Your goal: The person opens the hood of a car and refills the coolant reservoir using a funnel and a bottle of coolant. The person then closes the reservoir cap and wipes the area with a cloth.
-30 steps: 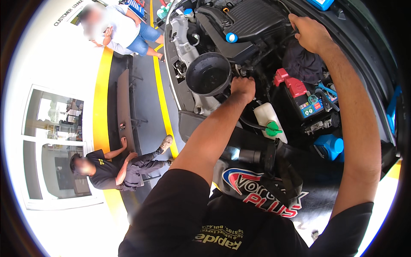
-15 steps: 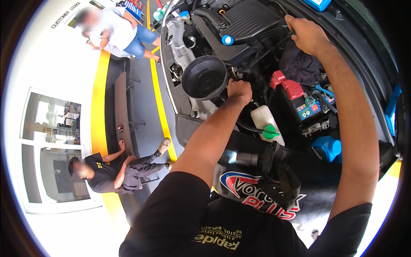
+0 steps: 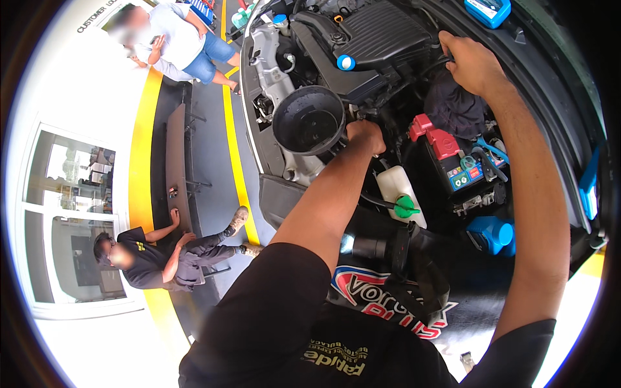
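Observation:
My left hand point(image 3: 367, 136) reaches into the engine bay just right of a wide black funnel point(image 3: 309, 121). Its fingers are curled down and closed, and whatever they grip is hidden behind the hand. Farther off, my right hand point(image 3: 473, 63) is bent round the rear right corner of the ribbed black engine cover point(image 3: 381, 40). Its fingertips curl over a dark part that I cannot make out. The funnel stands with its mouth up, dark and wet-looking inside. Below my left hand is a white plastic reservoir point(image 3: 394, 184) with a green cap point(image 3: 406, 206).
A battery point(image 3: 464, 176) with red terminal covers point(image 3: 440, 138) sits between my arms, beside a dark bunched cloth point(image 3: 455, 103). Blue bottles point(image 3: 491, 233) stand near the fender, where a black flashlight point(image 3: 369, 246) lies. At left, one person point(image 3: 155, 255) sits on a bench; another point(image 3: 174, 42) is farther off.
The view has shifted slightly. My left hand has turned a little and sits slightly lower. My right hand stays at the cover's corner, and the funnel remains in place.

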A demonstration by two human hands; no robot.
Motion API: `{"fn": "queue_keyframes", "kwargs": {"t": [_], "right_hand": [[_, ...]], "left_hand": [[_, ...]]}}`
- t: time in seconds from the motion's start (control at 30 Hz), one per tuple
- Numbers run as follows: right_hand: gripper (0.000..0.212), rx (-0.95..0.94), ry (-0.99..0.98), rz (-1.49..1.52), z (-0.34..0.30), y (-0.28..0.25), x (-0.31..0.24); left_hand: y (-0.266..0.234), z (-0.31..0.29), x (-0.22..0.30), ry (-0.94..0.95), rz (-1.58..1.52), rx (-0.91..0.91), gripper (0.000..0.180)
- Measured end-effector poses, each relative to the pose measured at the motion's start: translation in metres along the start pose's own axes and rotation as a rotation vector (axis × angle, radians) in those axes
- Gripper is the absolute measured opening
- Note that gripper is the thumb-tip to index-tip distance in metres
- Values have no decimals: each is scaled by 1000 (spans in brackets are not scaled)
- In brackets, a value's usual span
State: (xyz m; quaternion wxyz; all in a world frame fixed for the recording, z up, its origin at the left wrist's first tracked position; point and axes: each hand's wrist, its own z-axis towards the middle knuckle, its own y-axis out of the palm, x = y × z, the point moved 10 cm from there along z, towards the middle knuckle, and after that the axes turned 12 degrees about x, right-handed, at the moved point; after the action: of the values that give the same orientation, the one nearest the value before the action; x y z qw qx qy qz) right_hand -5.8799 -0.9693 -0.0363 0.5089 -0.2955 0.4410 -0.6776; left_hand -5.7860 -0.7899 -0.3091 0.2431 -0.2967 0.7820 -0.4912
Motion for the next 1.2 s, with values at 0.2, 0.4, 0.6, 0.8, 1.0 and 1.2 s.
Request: {"fn": "queue_keyframes", "kwargs": {"t": [0.2,0.4,0.6,0.8,1.0,1.2], "right_hand": [[28,-9,-5,3,0,1,3],[28,6,7,5,-1,2,4],[26,-29,23,5,1,-4,5],[27,-49,-4,-10,1,-2,4],[26,-80,-110,0,0,-13,-11],[27,-81,-95,-3,8,-9,-16]], "left_hand": [[-5,0,-4,-74,-90,78,42],[-9,-6,-5,-55,-96,65,43],[-3,1,-5,-75,-118,37,47],[-64,-5,-17,-214,-466,426,52],[-193,-67,73,265,-845,752,74],[-183,-49,114,276,-899,859,72]]}}
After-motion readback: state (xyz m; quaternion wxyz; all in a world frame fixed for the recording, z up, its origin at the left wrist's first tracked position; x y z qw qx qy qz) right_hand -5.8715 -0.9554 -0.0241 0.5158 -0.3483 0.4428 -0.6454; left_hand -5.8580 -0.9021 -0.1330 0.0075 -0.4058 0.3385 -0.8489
